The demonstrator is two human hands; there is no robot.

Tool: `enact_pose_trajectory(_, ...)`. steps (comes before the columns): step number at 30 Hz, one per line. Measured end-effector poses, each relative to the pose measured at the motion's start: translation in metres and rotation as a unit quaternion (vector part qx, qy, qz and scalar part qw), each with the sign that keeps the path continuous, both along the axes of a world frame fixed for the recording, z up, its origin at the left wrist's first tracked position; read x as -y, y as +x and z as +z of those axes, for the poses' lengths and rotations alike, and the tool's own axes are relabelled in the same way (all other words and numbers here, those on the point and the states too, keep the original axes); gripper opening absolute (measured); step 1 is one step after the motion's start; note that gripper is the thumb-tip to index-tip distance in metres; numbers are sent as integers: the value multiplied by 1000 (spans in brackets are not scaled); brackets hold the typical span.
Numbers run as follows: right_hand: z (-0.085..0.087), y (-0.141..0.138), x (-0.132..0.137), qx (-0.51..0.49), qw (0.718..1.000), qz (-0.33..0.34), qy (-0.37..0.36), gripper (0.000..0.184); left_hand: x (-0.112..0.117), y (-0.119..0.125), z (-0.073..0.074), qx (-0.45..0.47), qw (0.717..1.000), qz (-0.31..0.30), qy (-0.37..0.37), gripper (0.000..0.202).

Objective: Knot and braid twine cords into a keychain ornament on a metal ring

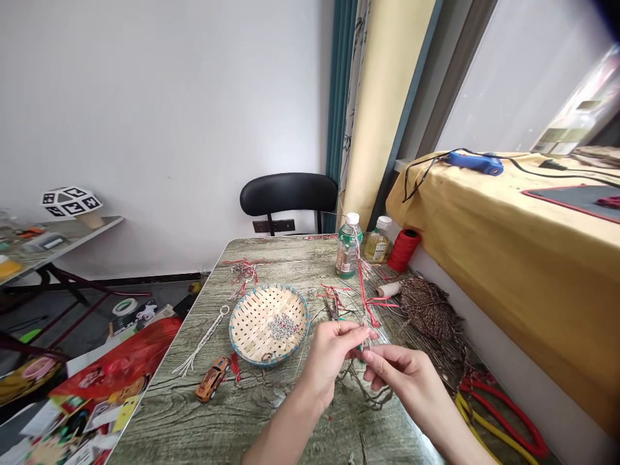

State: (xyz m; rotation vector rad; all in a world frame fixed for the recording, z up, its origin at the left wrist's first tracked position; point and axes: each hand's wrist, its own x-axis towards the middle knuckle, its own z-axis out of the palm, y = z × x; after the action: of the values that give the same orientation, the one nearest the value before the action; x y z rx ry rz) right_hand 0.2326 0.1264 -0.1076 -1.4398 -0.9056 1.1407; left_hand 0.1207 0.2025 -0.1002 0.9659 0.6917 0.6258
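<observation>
Apparently a home craft corner: basket (252, 316) left of the left grip (334, 343), thread spool (403, 250), curtain (387, 97) and chair (289, 194) beyond it.

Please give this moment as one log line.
left hand: pinching strands | right hand: pinching beside left, contents hidden | basket: beads inside | toy car: beside basket

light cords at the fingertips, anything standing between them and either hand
Nothing visible does: the fingertips of the left hand and right hand meet at the light cords. The pliers lie beyond the left hand, not between.
</observation>
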Motion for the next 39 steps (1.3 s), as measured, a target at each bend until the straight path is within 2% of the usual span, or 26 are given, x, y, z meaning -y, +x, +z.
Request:
enact_pose_trajectory(2, 2, 7, 1, 12, 999, -28, 9, 20, 4, -2, 2, 0, 1000, 20, -3, 16)
enact_pose_trajectory(5, 6, 16, -7, -10, 998, -62, 12, 25, 13, -3, 2, 1, 1000, 14, -17, 18)
enact_pose_trajectory(8, 9, 15, -20, -72, 997, -28, 1, 33, 20, -3, -1, 3, 999, 12, -34, 19)
enact_pose_trajectory(12, 9, 6, -28, -135, 991, 10, -11, 33, 27, -5, -5, 0, 999, 10, -51, 20)
enact_pose_trajectory(17, 7, 7, -16, -151, 988, 8, -14, 24, 38, -17, -9, -22, 999, -6, -47, 24)
enact_pose_trajectory(23, 5, 6, -1, -148, 989, 17, 2, 15, 54, -35, -11, -66, 998, 14, 2, 27)
enact_pose_trajectory(27, -4, 0, 6, -138, 989, 44, 4, 13, 64, -41, -11, -84, 996, -1, 33, 29)
enact_pose_trajectory(31, -15, -5, 16, -125, 990, 60, 1, 13, 72, -50, -20, -103, 993, -15, 53, 27)
enact_pose_trajectory(35, -20, -7, 24, -117, 992, 53, 9, 14, 70, -62, -30, -121, 990, 6, 78, 25)
enact_pose_trajectory(39, -20, -12, 22, -120, 992, 32, 17, 18, 61, -71, -34, -135, 987, -1, 91, 25)
